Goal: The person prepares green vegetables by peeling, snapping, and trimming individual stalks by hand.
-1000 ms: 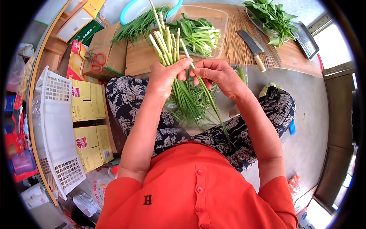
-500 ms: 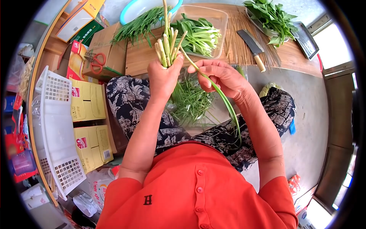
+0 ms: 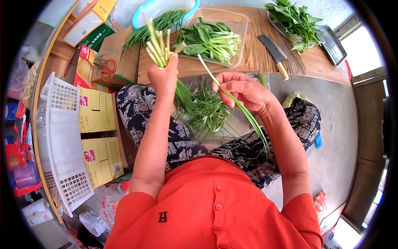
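Pale thick stems and a bunch of long green leaves [image 3: 183, 98] pass through my left hand [image 3: 164, 77], which is closed round them in front of the table edge. A single long green stalk [image 3: 244, 111] with a pale upper end is pinched in my right hand [image 3: 243, 92], to the right and apart from the bunch. Its leaves hang down over my right thigh. Loose green trimmings [image 3: 208, 108] lie between my legs, below and between both hands.
On the wooden table [image 3: 145, 70] are a clear tray [image 3: 245, 31] of leafy greens, a blue-rimmed basin [image 3: 136, 18], thin sticks [image 3: 253, 50], a cleaver [image 3: 271, 47] and more greens [image 3: 294, 20]. Red-handled scissors [image 3: 108, 69] and a white basket [image 3: 62, 137] are at the left.
My left hand has moved left with the bunch. My right hand has drawn the single stalk away to the right, so a wide gap now separates the two.
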A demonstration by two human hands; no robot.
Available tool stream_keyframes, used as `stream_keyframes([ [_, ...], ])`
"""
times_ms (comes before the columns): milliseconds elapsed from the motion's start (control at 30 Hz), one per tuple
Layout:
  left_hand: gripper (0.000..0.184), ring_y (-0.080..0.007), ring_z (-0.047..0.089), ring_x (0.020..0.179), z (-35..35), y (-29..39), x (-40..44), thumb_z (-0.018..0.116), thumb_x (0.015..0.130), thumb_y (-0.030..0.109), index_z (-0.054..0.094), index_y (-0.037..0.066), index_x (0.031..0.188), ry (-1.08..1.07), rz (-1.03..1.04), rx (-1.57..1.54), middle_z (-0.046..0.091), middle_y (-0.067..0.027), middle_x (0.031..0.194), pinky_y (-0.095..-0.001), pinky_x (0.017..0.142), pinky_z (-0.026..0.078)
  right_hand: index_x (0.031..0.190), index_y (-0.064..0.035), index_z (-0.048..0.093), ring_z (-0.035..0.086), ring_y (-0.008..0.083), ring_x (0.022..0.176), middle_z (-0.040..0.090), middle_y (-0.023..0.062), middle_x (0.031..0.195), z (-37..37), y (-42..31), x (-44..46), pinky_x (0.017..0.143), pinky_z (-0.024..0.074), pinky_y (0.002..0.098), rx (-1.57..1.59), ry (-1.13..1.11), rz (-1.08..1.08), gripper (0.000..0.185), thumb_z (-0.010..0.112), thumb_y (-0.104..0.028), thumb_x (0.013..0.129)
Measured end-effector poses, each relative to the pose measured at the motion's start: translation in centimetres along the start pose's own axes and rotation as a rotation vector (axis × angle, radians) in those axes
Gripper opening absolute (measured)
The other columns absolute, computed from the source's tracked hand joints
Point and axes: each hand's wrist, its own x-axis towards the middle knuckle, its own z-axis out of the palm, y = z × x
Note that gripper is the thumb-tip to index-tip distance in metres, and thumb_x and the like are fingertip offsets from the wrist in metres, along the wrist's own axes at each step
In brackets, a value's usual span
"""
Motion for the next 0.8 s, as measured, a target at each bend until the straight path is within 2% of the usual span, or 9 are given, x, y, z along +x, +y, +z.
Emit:
stream_keyframes([
  [100, 0.011, -0.0073, 0.051, 0.048, -1.1, -1.1, 0.8, 0.067, 0.079, 0.010, 0.066, 0.000, 0.084, -0.005, -0.027, -0.069, 0.060, -0.0015, 0.064, -0.0227, 0.046, 0.041, 0.094, -0.0028, 0.058, 0.054, 0.0101, 0.059, 0.060, 0.0051, 0.068, 0.3, -0.2, -0.4, 0.055, 0.0428, 0.0204, -0.082, 0.120, -0.009, 0.012, 0.051, -0.009, 0.086],
  [133, 0.013, -0.0076, 0.051, 0.049, -1.4, -1.3, 0.8, 0.067, 0.078, 0.009, 0.066, 0.000, 0.087, -0.128, -0.107, -0.097, 0.061, -0.0027, 0.067, -0.0226, 0.046, 0.041, 0.093, -0.0035, 0.058, 0.056, 0.0105, 0.066, 0.062, 0.0054, 0.073, 0.2, -0.2, -0.2, 0.063, 0.0442, 0.0213, -0.180, 0.153, -0.072, 0.011, 0.051, -0.009, 0.086],
  [200, 0.018, -0.0087, 0.051, 0.052, -1.7, -0.6, 0.3, 0.067, 0.078, 0.007, 0.065, -0.002, 0.093, -0.320, -0.245, -0.176, 0.063, -0.0056, 0.074, -0.0224, 0.047, 0.043, 0.092, -0.0045, 0.058, 0.055, 0.0099, 0.066, 0.061, 0.0048, 0.073, -0.3, -0.2, 0.2, 0.063, 0.0435, 0.0210, -0.204, 0.221, -0.163, 0.011, 0.050, -0.009, 0.087],
  [300, 0.018, -0.0115, 0.050, 0.054, -1.8, -0.6, -0.4, 0.067, 0.082, 0.010, 0.062, -0.003, 0.094, -0.499, -0.378, -0.322, 0.058, -0.0052, 0.073, -0.0253, 0.051, 0.043, 0.090, -0.0059, 0.057, 0.049, 0.0071, 0.060, 0.056, 0.0005, 0.067, -0.5, -1.1, 0.7, 0.057, 0.0397, 0.0198, -0.279, 0.361, -0.308, 0.009, 0.051, -0.013, 0.090],
  [367, 0.017, -0.0117, 0.050, 0.052, -1.3, -0.4, -1.1, 0.069, 0.082, 0.011, 0.062, -0.001, 0.090, -0.509, -0.383, -0.340, 0.057, -0.0039, 0.070, -0.0261, 0.050, 0.042, 0.089, -0.0056, 0.057, 0.041, 0.0059, 0.055, 0.050, -0.0028, 0.063, 0.1, -2.1, 0.4, 0.053, 0.0356, 0.0194, -0.466, 0.502, -0.325, 0.014, 0.053, -0.018, 0.092],
  [400, 0.017, -0.0115, 0.049, 0.052, -1.1, -0.2, -1.4, 0.070, 0.081, 0.012, 0.061, 0.000, 0.089, -0.541, -0.393, -0.296, 0.057, -0.0034, 0.069, -0.0262, 0.049, 0.042, 0.091, -0.0034, 0.060, 0.039, 0.0049, 0.055, 0.047, -0.0045, 0.062, 0.0, -1.9, 0.8, 0.051, 0.0342, 0.0195, -0.424, 0.492, -0.365, 0.017, 0.057, -0.020, 0.091],
  [500, 0.019, -0.0109, 0.049, 0.050, -0.3, 0.6, -2.3, 0.073, 0.079, 0.014, 0.060, 0.002, 0.086, -0.585, -0.387, -0.213, 0.056, -0.0019, 0.066, -0.0253, 0.048, 0.041, 0.094, -0.0025, 0.062, 0.042, 0.0042, 0.058, 0.048, -0.0049, 0.063, 0.5, -0.7, 2.9, 0.053, 0.0357, 0.0201, -0.612, 0.590, -0.542, 0.016, 0.061, -0.017, 0.089],
  [700, 0.019, -0.0104, 0.050, 0.053, 1.0, 1.4, -3.6, 0.069, 0.083, 0.014, 0.060, 0.002, 0.094, -0.668, -0.313, -0.204, 0.059, -0.0033, 0.072, -0.0233, 0.048, 0.040, 0.082, -0.0030, 0.060, 0.043, 0.0044, 0.057, 0.050, -0.0055, 0.063, 0.9, 0.0, 4.6, 0.053, 0.0357, 0.0201, -0.468, 0.488, -0.579, 0.011, 0.065, -0.012, 0.086],
  [800, 0.019, -0.0153, 0.060, 0.062, 0.6, 1.2, -3.4, 0.066, 0.085, 0.014, 0.060, 0.000, 0.095, -0.604, -0.400, -0.246, 0.063, -0.0081, 0.078, -0.0254, 0.053, 0.047, 0.079, -0.0036, 0.059, 0.041, 0.0041, 0.053, 0.051, -0.0051, 0.062, 0.4, -0.3, 4.5, 0.049, 0.0328, 0.0198, -0.430, 0.520, -0.555, 0.013, 0.064, -0.013, 0.086],
])
